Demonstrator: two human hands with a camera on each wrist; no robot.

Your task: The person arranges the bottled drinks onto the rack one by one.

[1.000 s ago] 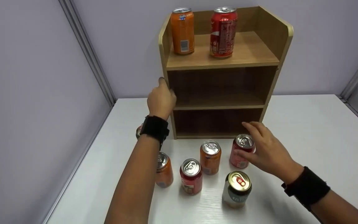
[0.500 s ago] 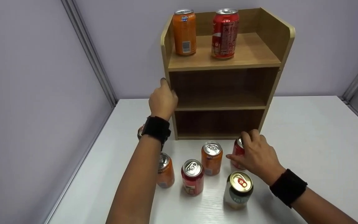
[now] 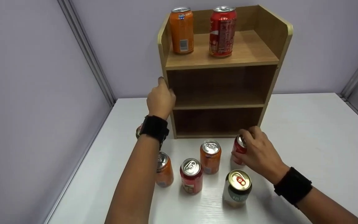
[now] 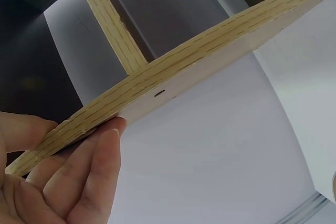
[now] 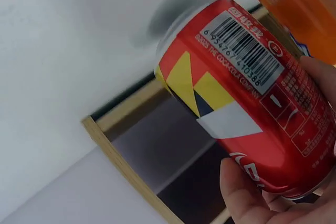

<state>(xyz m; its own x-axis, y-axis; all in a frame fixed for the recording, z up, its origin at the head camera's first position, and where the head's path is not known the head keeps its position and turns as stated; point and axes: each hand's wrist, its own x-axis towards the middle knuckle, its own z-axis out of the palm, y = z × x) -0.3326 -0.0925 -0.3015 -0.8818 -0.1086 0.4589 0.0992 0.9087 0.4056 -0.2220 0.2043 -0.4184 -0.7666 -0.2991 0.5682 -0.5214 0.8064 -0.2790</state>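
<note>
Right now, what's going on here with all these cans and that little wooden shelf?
A person's left hand holds the left side panel of the wooden shelf, while the right hand grips a red can on the white table. Five more cans stand in front of the shelf; an orange can and another red can sit on top.

Head view looks down over the shelf [image 3: 222, 71]; both wrist views, seemingly upward, share it close-up.
</note>
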